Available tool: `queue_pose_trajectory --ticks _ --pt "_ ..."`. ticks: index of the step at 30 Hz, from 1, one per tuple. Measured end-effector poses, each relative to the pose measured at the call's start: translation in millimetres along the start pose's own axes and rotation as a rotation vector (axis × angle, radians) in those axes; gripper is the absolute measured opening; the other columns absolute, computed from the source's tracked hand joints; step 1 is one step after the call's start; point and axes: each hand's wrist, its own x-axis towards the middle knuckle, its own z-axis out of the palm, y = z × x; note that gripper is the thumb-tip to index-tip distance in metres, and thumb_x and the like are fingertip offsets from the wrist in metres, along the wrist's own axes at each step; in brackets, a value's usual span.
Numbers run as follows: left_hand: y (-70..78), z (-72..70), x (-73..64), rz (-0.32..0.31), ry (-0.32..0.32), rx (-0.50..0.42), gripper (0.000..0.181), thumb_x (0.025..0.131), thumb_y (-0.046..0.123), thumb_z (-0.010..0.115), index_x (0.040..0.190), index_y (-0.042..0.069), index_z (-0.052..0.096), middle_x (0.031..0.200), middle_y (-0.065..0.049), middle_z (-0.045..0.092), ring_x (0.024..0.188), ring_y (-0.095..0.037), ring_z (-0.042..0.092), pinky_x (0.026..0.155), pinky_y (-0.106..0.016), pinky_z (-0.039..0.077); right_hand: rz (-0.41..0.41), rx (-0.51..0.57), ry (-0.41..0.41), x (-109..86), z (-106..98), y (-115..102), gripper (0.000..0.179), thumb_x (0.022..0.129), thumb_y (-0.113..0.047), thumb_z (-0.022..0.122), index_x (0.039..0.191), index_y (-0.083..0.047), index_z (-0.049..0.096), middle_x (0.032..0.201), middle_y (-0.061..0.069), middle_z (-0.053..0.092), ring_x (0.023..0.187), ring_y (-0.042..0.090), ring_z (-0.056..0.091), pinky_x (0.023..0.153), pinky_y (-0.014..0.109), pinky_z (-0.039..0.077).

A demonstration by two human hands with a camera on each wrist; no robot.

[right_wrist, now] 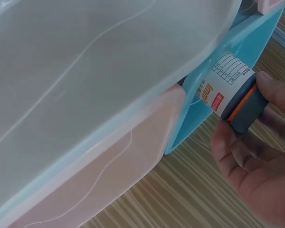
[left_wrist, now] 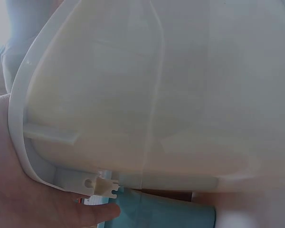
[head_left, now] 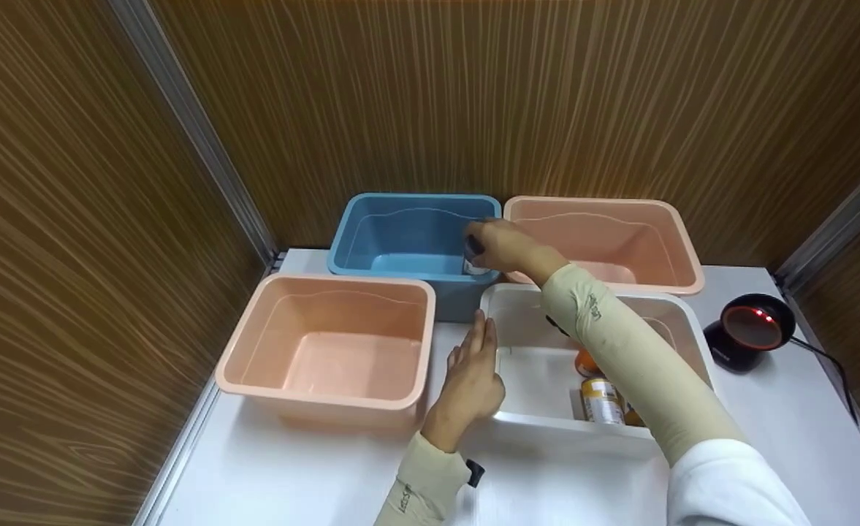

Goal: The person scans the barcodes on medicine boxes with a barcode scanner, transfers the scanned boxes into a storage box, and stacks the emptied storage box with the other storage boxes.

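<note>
Right wrist view: your right hand (right_wrist: 268,183) pinches dark cap (right_wrist: 249,108) of white-labelled bottle (right_wrist: 226,83) between thumb and curled fingers. Bottle located within right end of blue bin (head_left: 408,230); contact with bin floor cannot be confirmed, as your hand partly covers it in head view. Your left hand (head_left: 470,383): fingers extended, nothing gripped, touching left rim of white bin (head_left: 532,380). White bin contains yellow-and-white can (head_left: 602,400) beside orange item (head_left: 587,362). Left pink bin (head_left: 327,401) stands left of your left hand.
</note>
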Motion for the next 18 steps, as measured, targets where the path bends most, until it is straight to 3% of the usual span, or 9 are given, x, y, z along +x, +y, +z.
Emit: queue_pose_trajectory --ticks 18 --pt "-5.4 -1.9 -0.1 0.017 -0.008 -0.007 0.078 0.091 0.002 0.051 0.161 0.001 0.016 0.169 -0.010 0.000 0.152 -0.026 0.014 0.116 -0.055 0.022 0.072 -0.009 -0.032 1.7 12.5 -1.8 0.045 0.093 -0.017 0.073 0.134 -0.004 0.059 0.116 0.017 0.066 0.102 0.031 0.062 0.094 0.048 0.051"
